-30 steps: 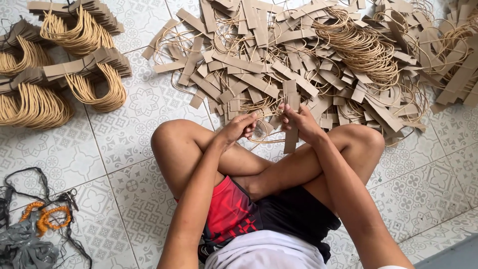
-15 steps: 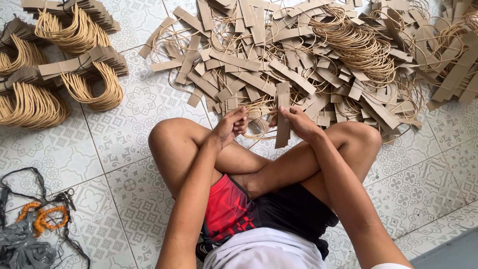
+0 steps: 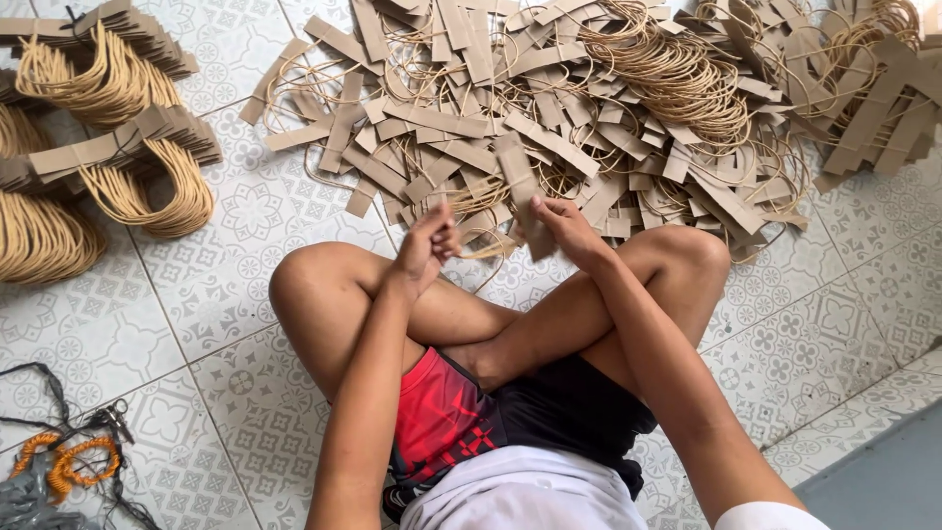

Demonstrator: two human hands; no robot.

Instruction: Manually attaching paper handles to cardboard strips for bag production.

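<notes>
I sit cross-legged on a patterned tile floor (image 3: pixel 235 324). My right hand (image 3: pixel 567 229) grips a brown cardboard strip (image 3: pixel 522 191) with a tan cord loop, held upright above my knees. My left hand (image 3: pixel 428 247) is closed close beside it, pinching the tan cord (image 3: pixel 483 250) that runs between the two hands. Just beyond my hands lies a big loose heap of the same cardboard strips with cord handles (image 3: pixel 589 108).
Tied bundles of finished cord handles (image 3: pixel 128 157) lie stacked at the left. A tangle of black and orange cords (image 3: pixel 64 461) sits at the lower left. A grey floor edge (image 3: pixel 883 481) shows at the lower right.
Both hands have stayed over my knees, working one strip; my right hand has turned the strip more upright and the view has shifted slightly.
</notes>
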